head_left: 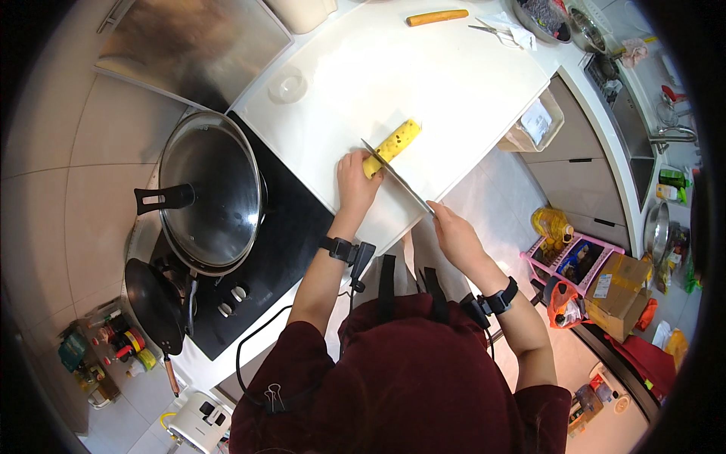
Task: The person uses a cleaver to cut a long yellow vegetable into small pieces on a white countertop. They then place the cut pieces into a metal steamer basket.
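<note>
A yellow, dark-spotted roll-shaped food (401,138) lies slantwise on the white worktop (333,83); I cannot tell its exact kind. Around its near end are the curled fingers of my left hand (358,183), holding it against the surface. My right hand (456,234) is closed on the handle of a knife (407,186). The blade runs slantwise across the roll just beyond my left fingertips, touching or very close to it. Whether the edge has cut in cannot be made out.
To the left, a wok with a glass lid (223,170) and a dark frying pan (151,303) stand by the black hob (291,250). A clear bowl (288,86), a wooden stick (437,17) and scissors (490,31) lie farther back. A bin (554,113) hangs at right.
</note>
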The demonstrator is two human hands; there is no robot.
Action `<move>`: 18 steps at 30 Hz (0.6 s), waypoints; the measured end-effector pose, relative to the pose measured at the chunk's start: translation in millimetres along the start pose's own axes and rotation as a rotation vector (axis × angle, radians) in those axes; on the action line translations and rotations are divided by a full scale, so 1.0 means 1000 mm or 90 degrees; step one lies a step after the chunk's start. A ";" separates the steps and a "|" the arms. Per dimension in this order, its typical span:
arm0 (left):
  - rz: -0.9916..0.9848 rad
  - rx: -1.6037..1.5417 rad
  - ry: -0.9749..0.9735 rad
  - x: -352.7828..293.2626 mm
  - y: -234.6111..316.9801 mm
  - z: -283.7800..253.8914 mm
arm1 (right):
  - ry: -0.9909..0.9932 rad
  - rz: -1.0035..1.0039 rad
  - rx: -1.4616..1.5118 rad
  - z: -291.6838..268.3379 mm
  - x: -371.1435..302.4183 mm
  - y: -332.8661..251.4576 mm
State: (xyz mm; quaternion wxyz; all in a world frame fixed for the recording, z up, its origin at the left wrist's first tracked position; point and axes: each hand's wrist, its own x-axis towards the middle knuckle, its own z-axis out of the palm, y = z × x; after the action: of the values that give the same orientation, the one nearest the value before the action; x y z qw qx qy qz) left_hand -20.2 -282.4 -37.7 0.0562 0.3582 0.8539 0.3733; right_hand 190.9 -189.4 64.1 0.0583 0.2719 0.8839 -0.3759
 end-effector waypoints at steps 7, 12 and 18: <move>-0.010 0.013 -0.040 -0.005 -0.001 -0.016 | 0.148 -0.066 0.033 -0.031 -0.012 0.014; 0.045 0.129 0.022 0.000 0.021 -0.016 | 0.135 -0.031 0.004 -0.040 -0.007 0.023; 0.031 0.049 -0.048 0.031 0.035 0.009 | 0.084 -0.004 0.005 -0.033 -0.002 0.022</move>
State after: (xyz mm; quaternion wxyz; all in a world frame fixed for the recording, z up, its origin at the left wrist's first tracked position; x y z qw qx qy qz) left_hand -19.1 -240.5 -15.0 0.0655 0.3948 0.8558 0.3279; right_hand 207.8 -155.1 74.3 -0.0027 0.2936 0.8852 -0.3609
